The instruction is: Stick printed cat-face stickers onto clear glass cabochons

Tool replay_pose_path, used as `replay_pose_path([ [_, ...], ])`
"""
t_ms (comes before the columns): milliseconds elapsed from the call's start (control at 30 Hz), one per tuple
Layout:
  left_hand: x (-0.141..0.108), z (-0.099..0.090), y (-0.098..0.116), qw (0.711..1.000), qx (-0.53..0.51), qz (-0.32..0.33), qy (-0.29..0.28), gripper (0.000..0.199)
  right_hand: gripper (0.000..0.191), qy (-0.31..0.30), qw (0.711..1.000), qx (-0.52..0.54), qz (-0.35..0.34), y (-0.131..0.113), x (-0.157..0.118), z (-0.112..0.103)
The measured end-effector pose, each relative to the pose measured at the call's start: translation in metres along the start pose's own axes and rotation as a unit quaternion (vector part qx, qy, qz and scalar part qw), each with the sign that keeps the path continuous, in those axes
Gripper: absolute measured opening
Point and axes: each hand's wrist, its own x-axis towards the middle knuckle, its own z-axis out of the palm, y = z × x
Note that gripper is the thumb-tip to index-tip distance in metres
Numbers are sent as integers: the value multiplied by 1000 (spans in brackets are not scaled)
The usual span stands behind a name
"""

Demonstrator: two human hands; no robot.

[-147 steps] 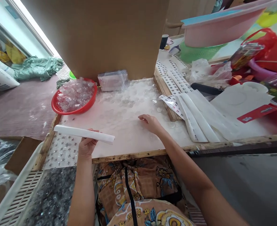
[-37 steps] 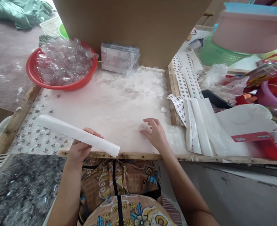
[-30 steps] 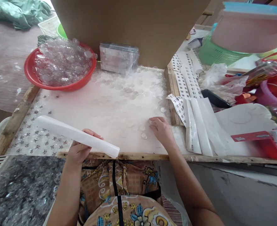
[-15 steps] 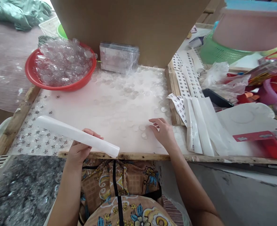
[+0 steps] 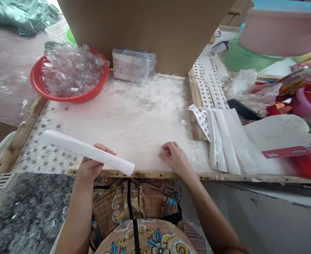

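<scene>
My left hand [image 5: 93, 164] is closed around a long, rolled strip of white paper [image 5: 89, 150] that slants across the near left of the tabletop. My right hand [image 5: 174, 157] is low over the near right part of the white tabletop [image 5: 123, 123]. Its fingers are bent, with a gap to the thumb, and I see nothing between them. Thin clear discs [image 5: 183, 122] lie flat across the surface, many of them hard to make out against the white.
A red basin [image 5: 69, 98] heaped with clear discs stands at back left, beside a plastic-wrapped block [image 5: 134, 65] against a cardboard box [image 5: 145, 28]. A wooden batten [image 5: 195, 106] edges the right side, with printed sticker strips [image 5: 205, 93] beyond. Dark-printed clear pieces [image 5: 31, 208] fill the lower left.
My right hand has moved a little left and toward me, its fingers more curled. My left hand keeps the paper roll in nearly the same place.
</scene>
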Motion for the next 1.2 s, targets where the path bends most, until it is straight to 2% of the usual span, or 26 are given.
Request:
replay_pose_path([
  [133,-1,1,0,1000,1,2,4,26,10,-6,999,44,-23,-12,1,11],
  [233,-1,1,-1,1000,-9,1,7,26,9,10,997,53,-52,-16,13,9],
  [367,-2,0,-1,1000,-18,-8,0,28,20,67,994,-37,-72,-2,48,-8],
  [467,-1,-2,-2,1000,-22,-6,-8,27,26,58,987,-128,-80,14,72,-14],
  [567,-1,-3,-3,1000,-24,2,-14,27,23,44,985,-148,-74,23,84,-14],
  [667,-2,-3,-3,1000,-21,4,-19,25,22,20,995,-87,-47,20,85,-13],
  [833,-2,-1,-1,1000,-12,5,-18,23,26,-51,996,41,60,9,89,-17],
  [933,-2,-1,-1,1000,-14,2,-18,24,27,-56,996,7,71,10,91,-24],
  [1067,-2,-1,-2,1000,-22,1,-20,25,25,-27,994,-75,76,15,78,-35],
  [1200,-1,0,-2,999,-25,4,-19,25,23,-93,993,-53,43,11,57,-30],
])
